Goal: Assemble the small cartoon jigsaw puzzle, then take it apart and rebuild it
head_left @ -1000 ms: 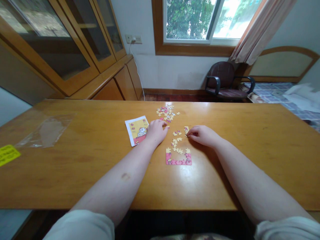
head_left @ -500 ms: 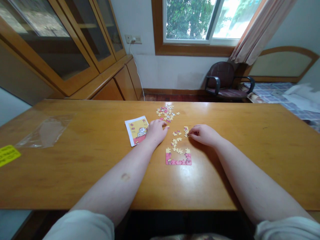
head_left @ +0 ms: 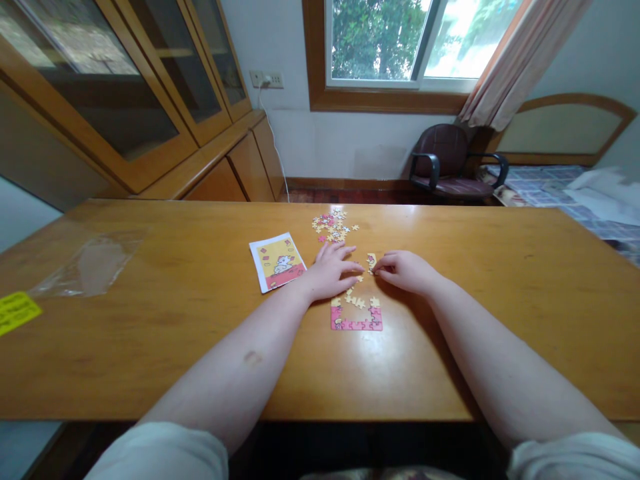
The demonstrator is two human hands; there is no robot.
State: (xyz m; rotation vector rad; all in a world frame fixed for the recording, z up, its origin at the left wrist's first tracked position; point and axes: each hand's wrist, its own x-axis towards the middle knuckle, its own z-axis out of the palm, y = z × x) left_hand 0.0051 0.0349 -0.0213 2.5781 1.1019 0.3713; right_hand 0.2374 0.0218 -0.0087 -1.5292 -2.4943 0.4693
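Observation:
My left hand (head_left: 334, 272) lies with its fingers spread over loose pieces, hiding most of them. My right hand (head_left: 400, 268) is closed in a pinch at the lower end of a short upright strip of joined puzzle pieces (head_left: 371, 259); its fingertips partly cover the piece there. Nearer me lies a partly joined puzzle border (head_left: 356, 325), pink along the bottom with yellow pieces at the upper ends of both sides. A few loose yellow pieces (head_left: 359, 303) lie inside and just above the border. Left of my left hand is the picture card (head_left: 281, 264) with a white cartoon animal.
A pile of loose puzzle pieces (head_left: 334, 225) lies beyond my left hand. On the left of the wooden table (head_left: 200, 360) are a clear plastic bag (head_left: 93, 267) and a yellow label (head_left: 19, 312). An office chair (head_left: 445, 160) stands past the far edge.
My left hand has moved right and slightly nearer me, spreading its fingers over the loose pieces and uncovering more of the picture card. My right hand has barely moved.

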